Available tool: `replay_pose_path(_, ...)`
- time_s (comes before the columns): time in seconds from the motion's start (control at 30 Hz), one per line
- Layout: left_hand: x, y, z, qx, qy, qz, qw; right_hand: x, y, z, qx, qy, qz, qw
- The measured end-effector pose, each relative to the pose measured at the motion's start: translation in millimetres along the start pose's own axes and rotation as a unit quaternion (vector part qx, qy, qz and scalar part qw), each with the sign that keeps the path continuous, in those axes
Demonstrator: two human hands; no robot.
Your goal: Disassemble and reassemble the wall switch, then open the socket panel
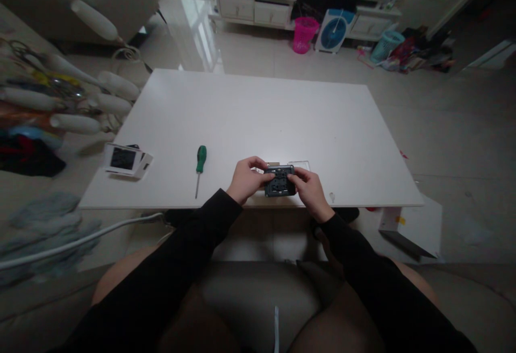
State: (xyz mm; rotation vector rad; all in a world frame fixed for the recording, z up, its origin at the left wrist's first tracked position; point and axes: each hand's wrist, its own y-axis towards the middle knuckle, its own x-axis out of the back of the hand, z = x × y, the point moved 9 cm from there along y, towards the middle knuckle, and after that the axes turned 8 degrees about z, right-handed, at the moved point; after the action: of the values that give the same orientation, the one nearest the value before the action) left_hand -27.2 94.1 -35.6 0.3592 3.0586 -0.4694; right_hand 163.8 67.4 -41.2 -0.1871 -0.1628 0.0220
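Observation:
A small black rectangular device (279,185) with slots and fittings on its face is held above the table's near edge; its exact kind I cannot make out. My left hand (249,179) grips its left side, thumb across the face. On the right side, the thumb and fingers of my right hand (309,185) close on it as well. Just behind it, partly covered, lies a clear flat plastic piece (303,164). To the left, a screwdriver (201,158) with a green handle rests on the table, its shaft toward me.
The white table (258,111) spans the middle. A white box with a dark panel (124,158) sits at its left edge, and a small pale item (332,197) lies right of my hand. A pink basket (305,33) and a blue fan (334,31) stand beyond.

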Motion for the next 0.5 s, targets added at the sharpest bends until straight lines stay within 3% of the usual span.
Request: replay_pose_path(0.5, 1.1, 2.3, 0.4, -0.002, 0.001, -0.006, 1.000, 0.2, 0.7, -0.3, 0.015, -0.009, -0.004, 1.000)
